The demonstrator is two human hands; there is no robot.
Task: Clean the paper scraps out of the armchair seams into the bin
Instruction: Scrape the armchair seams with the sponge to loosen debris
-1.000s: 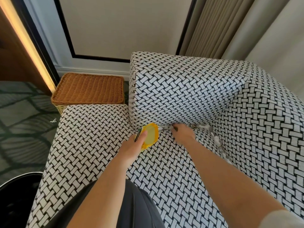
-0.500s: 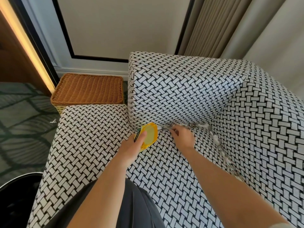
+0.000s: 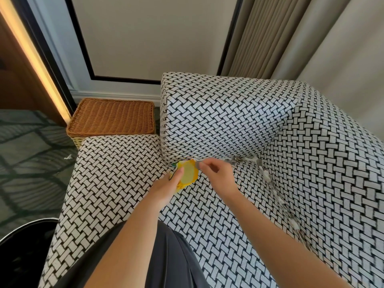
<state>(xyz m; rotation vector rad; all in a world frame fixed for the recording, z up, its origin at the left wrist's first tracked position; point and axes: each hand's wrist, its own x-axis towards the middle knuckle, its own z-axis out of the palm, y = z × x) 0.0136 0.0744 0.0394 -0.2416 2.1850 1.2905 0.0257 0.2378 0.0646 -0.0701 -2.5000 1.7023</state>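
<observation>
Paper scraps point(image 3: 268, 179) in armchair point(image 3: 218, 121) seam, left fingers point(image 3: 179, 173) gripping yellow container point(image 3: 188, 174), right fingers point(image 3: 205, 163) pinching scrap point(image 3: 199, 164)

Head camera looks steeply down onto armchair point(image 3: 218, 121).

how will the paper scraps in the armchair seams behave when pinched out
Probably light and floppy: the paper scraps look small, thin and crumpled. Being many separate bits strung out in a line, they may scatter or tear.
</observation>
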